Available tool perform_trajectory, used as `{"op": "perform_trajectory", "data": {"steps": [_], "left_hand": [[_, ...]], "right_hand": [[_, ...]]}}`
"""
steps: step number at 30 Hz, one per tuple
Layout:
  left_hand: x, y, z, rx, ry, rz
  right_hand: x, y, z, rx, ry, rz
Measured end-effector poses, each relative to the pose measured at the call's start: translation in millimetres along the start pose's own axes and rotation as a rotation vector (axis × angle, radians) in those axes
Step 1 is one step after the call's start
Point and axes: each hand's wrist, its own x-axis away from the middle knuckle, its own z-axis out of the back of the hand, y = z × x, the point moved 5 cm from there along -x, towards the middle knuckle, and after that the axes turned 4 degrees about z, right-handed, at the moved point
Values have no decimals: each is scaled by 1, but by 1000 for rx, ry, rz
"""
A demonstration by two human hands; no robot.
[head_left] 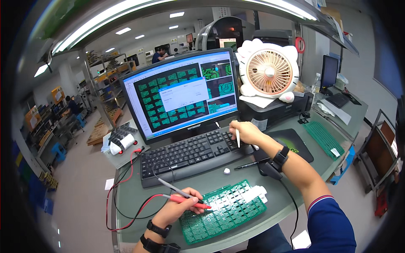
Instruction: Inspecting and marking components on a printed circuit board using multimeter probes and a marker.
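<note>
My left hand (179, 207) is closed around a red test probe (187, 201), its tip over a green circuit board panel (211, 227) lying on the bench. A grey pen-like probe (171, 185) with a thin dark lead is pinched in the same hand. White strips (253, 194) lie on the panel's right end. My right hand (249, 133) is closed on a slim white stick (238, 137), above the right end of a black keyboard (185, 158). Behind the keyboard, a monitor (143, 105) shows a board layout with a dialog window over it.
A black pen (252, 163) and small white cap (227, 171) lie near the mouse pad (291, 143). Red and black leads (139, 219) loop along the left bench edge. A cat-shaped fan (270, 71) stands on a printer (274, 111). Another green panel (322, 137) lies right.
</note>
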Motion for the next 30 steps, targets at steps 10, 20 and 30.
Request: {"op": "perform_trajectory", "data": {"steps": [10, 20, 30], "left_hand": [[-1, 0, 2, -2, -10, 2], [-1, 18, 9, 66, 120, -107], [-29, 34, 46, -172, 359, -213]], "right_hand": [[33, 2, 38, 96, 48, -232], [65, 14, 27, -33, -111, -155], [76, 21, 34, -323, 58, -144]]}}
